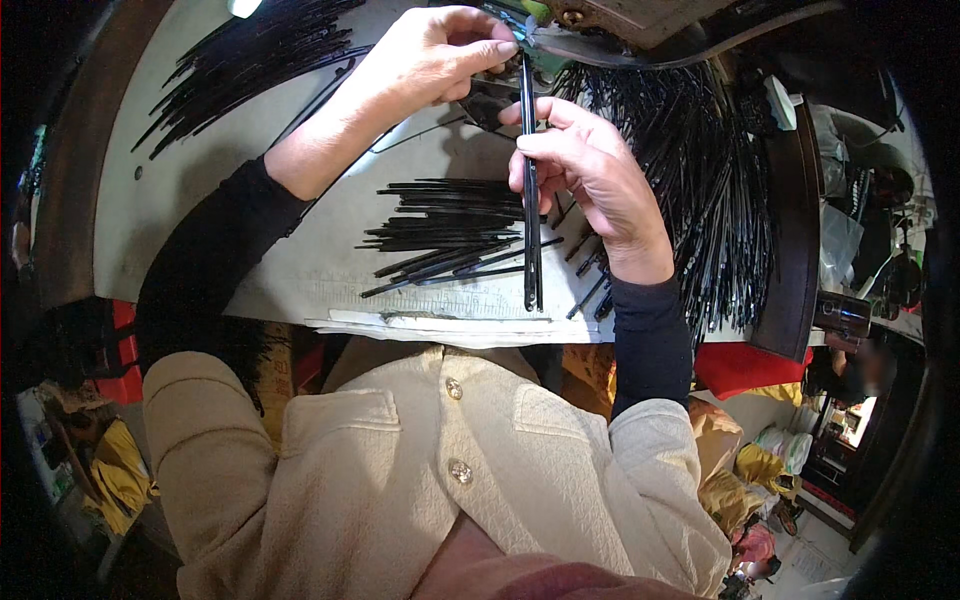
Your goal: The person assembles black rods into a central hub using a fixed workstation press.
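My right hand pinches a pair of long, narrow, glossy black strips between thumb and fingers. They hang side by side, almost straight toward me, with small marks or holes near their lower ends. At the upper end of the strips, close to the machine, the thumb and fingertips of my left hand are closed together. What exactly those fingertips grip is too small to make out, but it appears to be the strips' top end. Behind the held strips, a small pile of similar black strips lies on the white tabletop.
Black strips fan out at the far left. A large dense heap of them covers the right side, against a dark wooden edge. A ruler scale runs along the near table edge. Red cloth and yellow bags sit below right.
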Motion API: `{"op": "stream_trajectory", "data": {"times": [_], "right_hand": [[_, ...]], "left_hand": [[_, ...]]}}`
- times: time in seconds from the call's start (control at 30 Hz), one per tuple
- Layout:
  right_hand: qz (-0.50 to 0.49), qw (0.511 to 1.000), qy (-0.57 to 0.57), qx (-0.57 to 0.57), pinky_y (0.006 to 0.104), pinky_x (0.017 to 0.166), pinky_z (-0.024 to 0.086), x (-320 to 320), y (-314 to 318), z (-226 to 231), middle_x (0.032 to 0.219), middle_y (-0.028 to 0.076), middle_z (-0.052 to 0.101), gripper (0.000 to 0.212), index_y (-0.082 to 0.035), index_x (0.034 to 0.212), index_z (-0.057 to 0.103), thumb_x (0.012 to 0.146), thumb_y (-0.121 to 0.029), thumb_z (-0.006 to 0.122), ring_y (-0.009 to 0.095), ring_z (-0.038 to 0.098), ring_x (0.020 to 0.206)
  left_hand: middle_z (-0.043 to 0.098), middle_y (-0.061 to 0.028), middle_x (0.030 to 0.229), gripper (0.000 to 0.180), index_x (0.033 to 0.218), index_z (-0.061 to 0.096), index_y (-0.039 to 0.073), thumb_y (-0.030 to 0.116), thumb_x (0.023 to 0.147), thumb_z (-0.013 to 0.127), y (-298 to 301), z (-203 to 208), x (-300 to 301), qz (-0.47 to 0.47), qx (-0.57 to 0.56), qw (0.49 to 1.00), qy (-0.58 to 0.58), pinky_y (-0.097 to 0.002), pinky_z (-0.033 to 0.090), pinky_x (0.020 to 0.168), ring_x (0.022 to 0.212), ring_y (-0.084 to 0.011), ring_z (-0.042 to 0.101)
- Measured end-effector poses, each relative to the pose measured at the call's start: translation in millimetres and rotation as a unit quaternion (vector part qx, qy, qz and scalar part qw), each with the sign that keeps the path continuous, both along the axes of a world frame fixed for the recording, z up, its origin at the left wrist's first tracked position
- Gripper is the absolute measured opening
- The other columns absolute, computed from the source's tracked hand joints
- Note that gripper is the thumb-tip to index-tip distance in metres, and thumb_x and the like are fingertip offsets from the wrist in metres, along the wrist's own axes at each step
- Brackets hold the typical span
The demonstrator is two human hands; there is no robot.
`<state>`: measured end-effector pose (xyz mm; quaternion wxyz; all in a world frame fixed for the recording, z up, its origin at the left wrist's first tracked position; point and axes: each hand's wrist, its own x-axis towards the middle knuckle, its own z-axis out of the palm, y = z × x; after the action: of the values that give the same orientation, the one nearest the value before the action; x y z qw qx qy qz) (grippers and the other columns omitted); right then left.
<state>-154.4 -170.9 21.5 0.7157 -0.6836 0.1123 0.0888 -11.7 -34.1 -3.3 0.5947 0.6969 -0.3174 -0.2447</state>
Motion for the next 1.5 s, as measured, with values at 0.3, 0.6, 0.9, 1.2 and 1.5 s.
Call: {"op": "stream_trajectory", "data": {"times": [0.3, 0.6, 0.9, 1.2, 1.5], "right_hand": [[-0.072, 0.997, -0.013, 0.034, 0.0182, 0.043, 0.043, 1, -1, -10, 0.065, 0.002, 0.058, 0.023, -0.002, 0.095, 0.054, 0.081, -0.020, 0.058, 0.008, 0.055, 0.051], [-0.114, 0.991, -0.061, 0.046, 0.0161, 0.039, 0.037, 4, -4, -17, 0.067, 0.006, 0.059, 0.025, 0.001, 0.097, 0.053, 0.081, -0.017, 0.062, 0.007, 0.051, 0.045], [-0.106, 0.989, -0.080, 0.068, 0.0150, 0.040, 0.037, 7, 4, -15, 0.068, 0.008, 0.060, 0.024, 0.002, 0.099, 0.053, 0.083, -0.013, 0.061, 0.006, 0.050, 0.046], [-0.114, 0.988, -0.075, 0.071, 0.0147, 0.039, 0.036, 14, 2, -13, 0.068, 0.008, 0.060, 0.024, 0.003, 0.099, 0.053, 0.083, -0.012, 0.062, 0.006, 0.050, 0.045], [-0.134, 0.984, -0.066, 0.098, 0.0164, 0.039, 0.037, 14, 4, -15, 0.068, 0.008, 0.059, 0.021, 0.002, 0.097, 0.054, 0.082, -0.011, 0.062, 0.008, 0.050, 0.044]], "left_hand": [[0.045, 0.0048, 0.052, 0.032, 0.086, 0.063, 0.002, 0.034, 0.085, 0.062, 3, 10, -4, -0.009, 0.027, 0.999, 0.032, -0.0158, 0.022, 0.036, 0.040, 0.0003, 0.034], [0.053, 0.0003, 0.065, 0.033, 0.093, 0.063, 0.002, 0.034, 0.087, 0.059, 4, 22, -4, -0.070, 0.041, 0.996, 0.027, -0.0160, 0.033, 0.040, 0.046, -0.0029, 0.046], [0.059, -0.0034, 0.068, 0.030, 0.082, 0.060, 0.004, 0.032, 0.088, 0.056, 9, 14, -6, -0.119, 0.030, 0.989, 0.086, -0.0165, 0.043, 0.045, 0.052, -0.0092, 0.058], [0.059, -0.0048, 0.067, 0.032, 0.079, 0.059, 0.004, 0.034, 0.089, 0.055, 4, 10, -3, -0.101, 0.036, 0.992, 0.062, -0.0172, 0.043, 0.044, 0.051, -0.0097, 0.058], [0.058, -0.0029, 0.059, 0.031, 0.072, 0.060, 0.004, 0.030, 0.088, 0.056, 0, 18, -6, -0.081, 0.055, 0.994, 0.040, -0.0189, 0.041, 0.043, 0.047, -0.0087, 0.056]]}}
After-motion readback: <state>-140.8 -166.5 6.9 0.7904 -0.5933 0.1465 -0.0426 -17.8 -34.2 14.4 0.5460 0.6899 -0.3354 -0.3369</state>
